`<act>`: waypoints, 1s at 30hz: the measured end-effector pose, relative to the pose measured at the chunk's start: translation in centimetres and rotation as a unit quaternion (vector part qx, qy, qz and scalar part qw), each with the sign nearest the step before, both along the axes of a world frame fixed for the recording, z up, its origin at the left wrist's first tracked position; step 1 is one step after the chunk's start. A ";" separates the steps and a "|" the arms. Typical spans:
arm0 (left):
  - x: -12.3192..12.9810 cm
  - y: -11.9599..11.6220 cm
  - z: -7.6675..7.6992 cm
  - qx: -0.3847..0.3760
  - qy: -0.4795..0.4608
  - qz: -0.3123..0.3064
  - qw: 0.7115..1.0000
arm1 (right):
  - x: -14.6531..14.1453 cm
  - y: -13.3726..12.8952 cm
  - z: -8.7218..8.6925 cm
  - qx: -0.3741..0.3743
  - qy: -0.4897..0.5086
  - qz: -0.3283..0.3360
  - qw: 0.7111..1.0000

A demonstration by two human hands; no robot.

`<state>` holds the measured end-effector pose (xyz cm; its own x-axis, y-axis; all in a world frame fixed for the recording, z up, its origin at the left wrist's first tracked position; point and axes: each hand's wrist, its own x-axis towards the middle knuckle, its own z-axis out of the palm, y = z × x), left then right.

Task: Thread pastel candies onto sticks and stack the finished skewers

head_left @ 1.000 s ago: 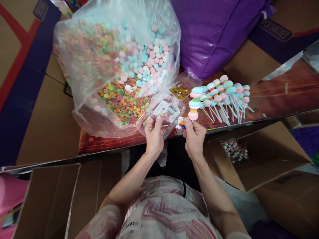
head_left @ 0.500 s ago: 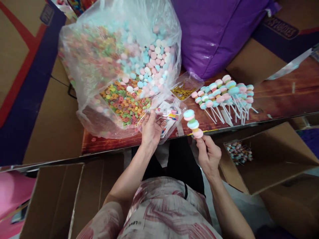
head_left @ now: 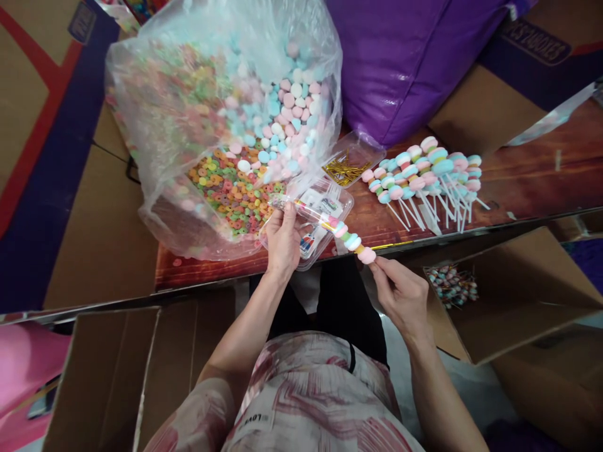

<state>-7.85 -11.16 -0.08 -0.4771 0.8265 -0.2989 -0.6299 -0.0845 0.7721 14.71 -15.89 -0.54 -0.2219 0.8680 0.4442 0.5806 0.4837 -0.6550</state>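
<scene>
We hold a candy skewer [head_left: 352, 242] on a slant, its pink lower end against our right fingers [head_left: 396, 269], which pinch narrowly at its base and mostly hide the stick. Our left fingers [head_left: 289, 220] grip a clear sleeve [head_left: 308, 215], and the skewer's far end appears to lie inside it; how deep, we cannot tell. Just beneath and beyond the left fingers, we have a shallow clear tray [head_left: 348, 206] carrying printed cards [head_left: 328, 204]. A little past it, a small clear box [head_left: 374, 150] holds gold ties [head_left: 343, 171]. Beyond and left of our left fingers sits a big clear bag [head_left: 249, 31], with colourful ring candies [head_left: 238, 198] in its nearer part and pink, white and blue round candies [head_left: 293, 110] farther back. Beyond and right of our right fingers, we see a pile of finished skewers [head_left: 424, 172] on the desk [head_left: 522, 182], white sticks towards us. Right of those fingers, below the desk's edge, an open cardboard box [head_left: 527, 276] contains a cluster of colourful pieces [head_left: 452, 285], too small to make out. Well beyond the right fingers stands a purple bag [head_left: 400, 56], its contents hidden from us.
</scene>
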 end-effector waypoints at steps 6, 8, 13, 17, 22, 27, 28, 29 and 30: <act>-1.1 0.2 0.0 0.008 0.025 -0.049 0.998 | 0.6 0.5 0.0 -0.027 0.009 0.038 0.999; -1.4 0.2 -0.1 0.003 0.037 -0.044 0.998 | 0.6 0.6 0.1 -0.020 0.000 0.030 0.999; -1.3 0.1 -0.4 -0.009 0.063 -0.024 0.998 | 0.4 0.5 -0.2 0.034 -0.025 0.014 0.999; -1.3 0.1 -0.3 -0.024 0.055 -0.018 0.998 | 0.2 0.3 -0.4 0.103 -0.080 -0.001 0.991; -1.6 0.3 0.1 -0.046 0.010 -0.022 0.999 | -0.4 0.1 -0.2 0.098 -0.009 -0.027 0.995; -1.4 0.2 0.3 -0.050 -0.006 -0.029 0.998 | -1.4 0.2 -0.4 0.099 0.029 -0.041 0.994; -1.3 0.2 0.3 -0.048 -0.009 -0.029 0.998 | -1.5 0.3 -0.6 0.104 0.026 -0.042 0.993; -1.2 0.2 0.3 -0.047 -0.012 -0.030 0.998 | -1.5 0.3 -0.7 0.111 0.021 -0.042 0.993; -1.2 0.2 0.2 -0.047 -0.014 -0.030 0.998 | -1.5 0.3 -0.8 0.120 0.012 -0.041 0.992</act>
<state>-9.02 -11.00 0.12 -0.4184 0.8205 -0.3896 -0.6533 0.0261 0.7566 13.19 -15.55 -1.39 -0.1418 0.7516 0.6442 0.6105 0.5787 -0.5408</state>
